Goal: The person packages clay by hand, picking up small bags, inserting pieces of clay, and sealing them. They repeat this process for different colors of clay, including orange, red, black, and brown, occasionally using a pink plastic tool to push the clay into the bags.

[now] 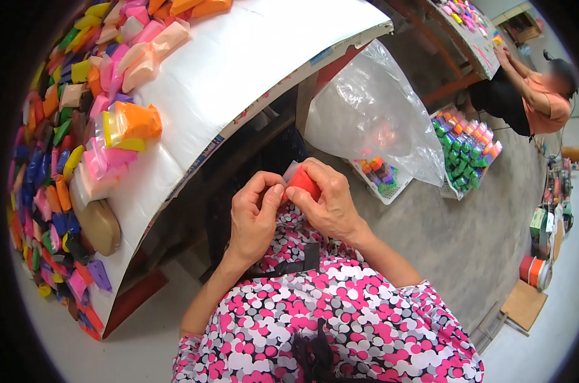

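Close in front of my body, both hands meet around a small red packet (306,183) with a clear plastic edge at its top. My right hand (328,198) has its fingers wrapped round the packet. Thumb and fingertips of my left hand (256,205) are pinched together at the packet's left side. On the white table (238,48) to the left, an orange packet (138,121) lies on yellow and pink ones, near a brown oval object (98,226).
A large pile of coloured packets (63,169) covers the table's left side. Beyond my hands, a clear plastic bag (366,102) hangs beside crates of packets (465,150). At the upper right, a person (538,96) works at another table (471,48).
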A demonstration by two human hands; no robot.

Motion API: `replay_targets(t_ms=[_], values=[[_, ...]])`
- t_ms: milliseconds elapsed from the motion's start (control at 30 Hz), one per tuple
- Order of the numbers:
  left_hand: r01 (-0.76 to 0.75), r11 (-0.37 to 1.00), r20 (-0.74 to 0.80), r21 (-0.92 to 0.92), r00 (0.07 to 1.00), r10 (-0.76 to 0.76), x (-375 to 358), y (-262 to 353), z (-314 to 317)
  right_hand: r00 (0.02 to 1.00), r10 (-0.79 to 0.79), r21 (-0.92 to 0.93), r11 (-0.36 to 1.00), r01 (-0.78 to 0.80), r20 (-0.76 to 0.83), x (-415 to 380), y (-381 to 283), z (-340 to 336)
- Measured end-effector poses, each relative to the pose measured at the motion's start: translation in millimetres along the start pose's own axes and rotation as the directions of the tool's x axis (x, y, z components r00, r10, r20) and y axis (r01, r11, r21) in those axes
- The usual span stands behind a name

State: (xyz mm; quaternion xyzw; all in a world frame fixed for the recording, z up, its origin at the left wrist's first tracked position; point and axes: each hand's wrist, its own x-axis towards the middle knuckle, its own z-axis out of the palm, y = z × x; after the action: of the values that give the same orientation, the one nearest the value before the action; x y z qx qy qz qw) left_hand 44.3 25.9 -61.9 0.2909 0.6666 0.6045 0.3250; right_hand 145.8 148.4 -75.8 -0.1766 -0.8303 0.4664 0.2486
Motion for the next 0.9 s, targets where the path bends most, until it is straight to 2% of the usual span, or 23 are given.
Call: replay_targets(t_ms=[133,233,333,500,733,833,900], values=[[-0.197,0.978,-0.084,0.074,0.976,0.203,14.4,-7.9,5.5,0.996,-0.021,-0.174,0.985,0.005,-0.088,7.9,-8.5,1.2],[-0.107,0.994,-0.038,0.017,0.994,0.107,24.9,8.5,4.9,0.982,-0.036,-0.201,0.98,-0.001,-0.183,15.7,-10.2,-1.2],[-0.012,0.974,0.063,-0.227,0.998,0.027,45.1,9.6,2.9,0.97,0.185,0.154,0.975,-0.162,-0.155,23.9,-4.3,-8.4],[-0.013,0.914,0.098,-0.405,0.994,0.058,55.8,14.0,3.7,0.948,0.172,0.268,0.958,-0.098,-0.268,27.2,-21.3,-14.4],[-0.171,0.916,0.006,-0.364,0.983,0.186,58.4,15.9,13.5,0.93,0.086,0.194,0.981,-0.016,-0.357,26.1,-22.4,-6.5],[-0.27,0.901,-0.013,-0.34,0.959,0.283,62.3,25.6,10.0,0.918,0.033,0.232,0.971,0.064,-0.394,29.4,-23.8,-11.8],[-0.302,0.895,-0.035,-0.329,0.951,0.308,62.7,31.4,11.6,0.918,-0.078,0.103,0.987,0.127,-0.39,33.0,-28.6,-19.0]])
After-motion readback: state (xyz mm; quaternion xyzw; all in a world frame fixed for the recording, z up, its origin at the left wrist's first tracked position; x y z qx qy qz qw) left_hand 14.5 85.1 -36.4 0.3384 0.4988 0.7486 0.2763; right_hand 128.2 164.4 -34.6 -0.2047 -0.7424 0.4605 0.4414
